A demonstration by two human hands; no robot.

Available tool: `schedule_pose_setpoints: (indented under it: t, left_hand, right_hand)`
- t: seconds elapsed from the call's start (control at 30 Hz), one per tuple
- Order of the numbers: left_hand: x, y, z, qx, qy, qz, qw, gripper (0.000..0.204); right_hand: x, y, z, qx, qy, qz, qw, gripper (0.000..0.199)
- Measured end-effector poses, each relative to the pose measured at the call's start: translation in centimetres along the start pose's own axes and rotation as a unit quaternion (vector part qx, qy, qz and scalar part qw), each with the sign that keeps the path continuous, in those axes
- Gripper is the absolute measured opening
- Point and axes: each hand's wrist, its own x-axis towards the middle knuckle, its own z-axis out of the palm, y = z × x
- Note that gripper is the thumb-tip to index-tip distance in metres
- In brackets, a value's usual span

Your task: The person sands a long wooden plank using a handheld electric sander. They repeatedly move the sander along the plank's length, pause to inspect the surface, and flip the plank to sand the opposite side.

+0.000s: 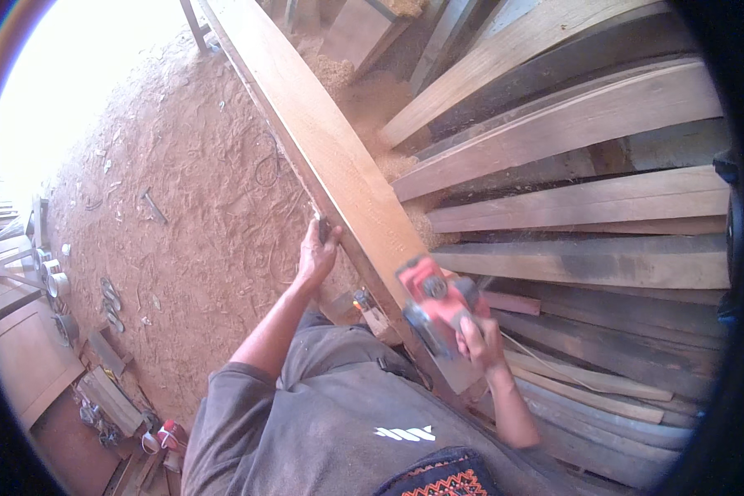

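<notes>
A long pale plank (322,136) runs from the far upper left down to my right side. On its near end rests a red electric hand planer (442,289), slightly blurred. My right hand (481,343) is wrapped round the planer's rear handle. By the plank's left edge, my left hand (317,252) is closed on a small dark object (323,229), whose kind I cannot make out. A darker support (357,252) shows along the left side beneath the plank.
Many boards (570,198) lie fanned out on the right, with wood shavings (335,73) between them and the plank. Brown dirt floor (182,165) spreads to the left. Rolls of tape (56,283), sandals (111,302) and wooden panels (29,364) lie at the far left.
</notes>
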Motion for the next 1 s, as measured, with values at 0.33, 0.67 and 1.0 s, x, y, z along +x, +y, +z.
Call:
schedule_pose_setpoints:
  t: [0.33, 0.67, 1.0]
  left_hand:
    - [-0.2, 0.7, 0.2, 0.014, -0.016, -0.005, 1.000, 0.043]
    - [0.5, -2.0, -8.9, -0.178, 0.089, -0.014, 0.980, 0.025]
    - [-9.9, 12.4, -19.8, -0.325, 0.209, 0.257, 0.886, 0.043]
  right_hand:
    - [30.9, -26.3, 12.6, -0.006, -0.125, -0.158, 0.979, 0.052]
    - [16.4, -14.2, 7.3, 0.038, -0.092, -0.125, 0.987, 0.054]
    - [-9.2, 6.9, -2.2, 0.067, 0.002, 0.013, 0.998, 0.049]
